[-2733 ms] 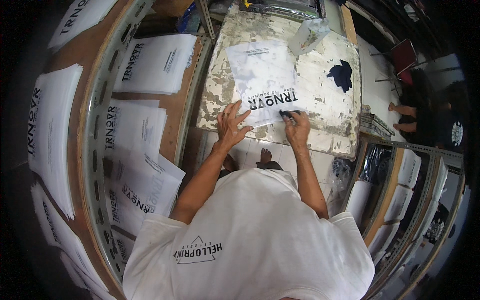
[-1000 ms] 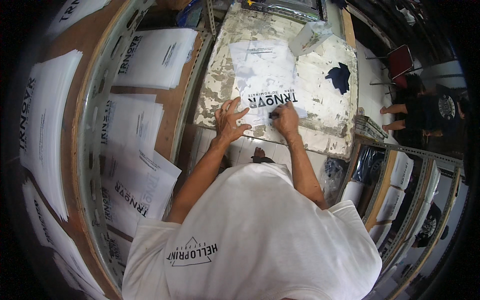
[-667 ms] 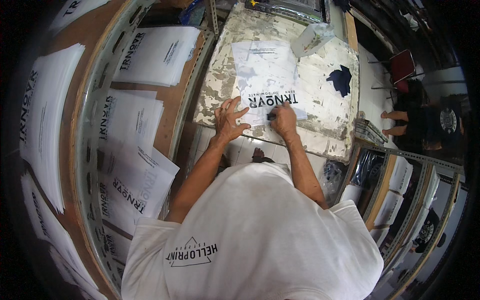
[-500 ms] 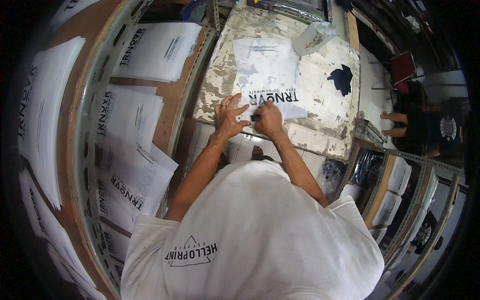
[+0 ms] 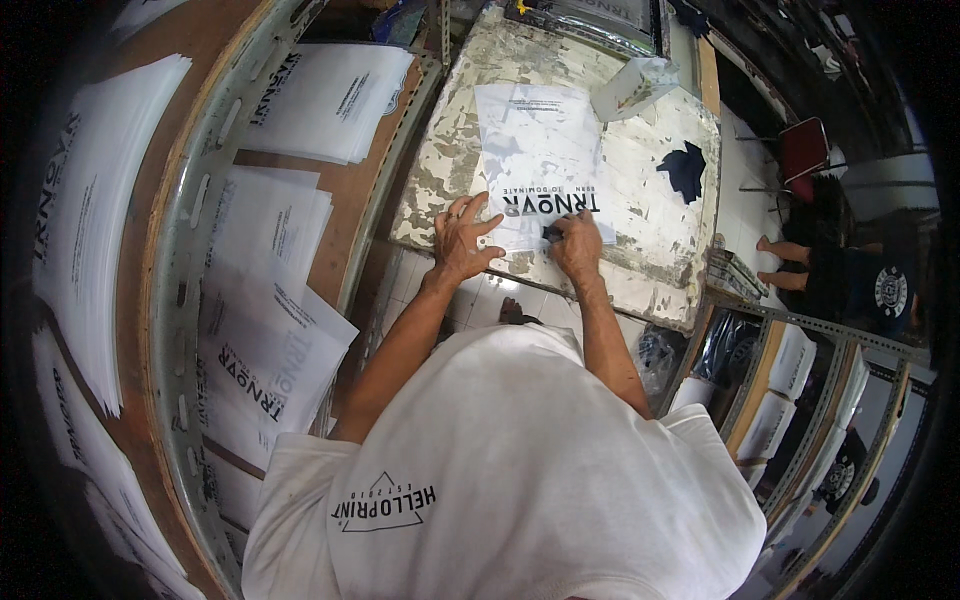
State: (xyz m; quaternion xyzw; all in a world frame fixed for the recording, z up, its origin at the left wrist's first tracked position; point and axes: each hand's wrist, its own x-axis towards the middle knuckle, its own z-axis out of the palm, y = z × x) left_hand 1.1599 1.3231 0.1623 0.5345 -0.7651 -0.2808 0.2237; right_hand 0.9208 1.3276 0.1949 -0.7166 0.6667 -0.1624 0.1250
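Observation:
A translucent white plastic bag (image 5: 540, 130) with black print lies flat on a paint-worn table (image 5: 430, 180). At its near left corner my left hand (image 5: 463, 237) rests with fingers spread, pressing on the bag's edge and the table. My right hand (image 5: 580, 248) is closed on a small dark cloth (image 5: 551, 234), held against the bag's near part, just below the large print. Most of that cloth is hidden under my fingers. To the right, a crumpled dark navy cloth (image 5: 683, 171) lies on the table.
A whitish box-shaped container (image 5: 635, 88) stands beyond the bag. Shelves on the left hold stacks of printed bags (image 5: 325, 100). Another rack (image 5: 790, 350) stands on the right. Farther right are a red chair (image 5: 804, 147) and a person's bare feet (image 5: 775, 262).
My right hand has slid right across the bag with the dark cloth, away from my left hand. The left hand stays about where it was. The view has shifted slightly.

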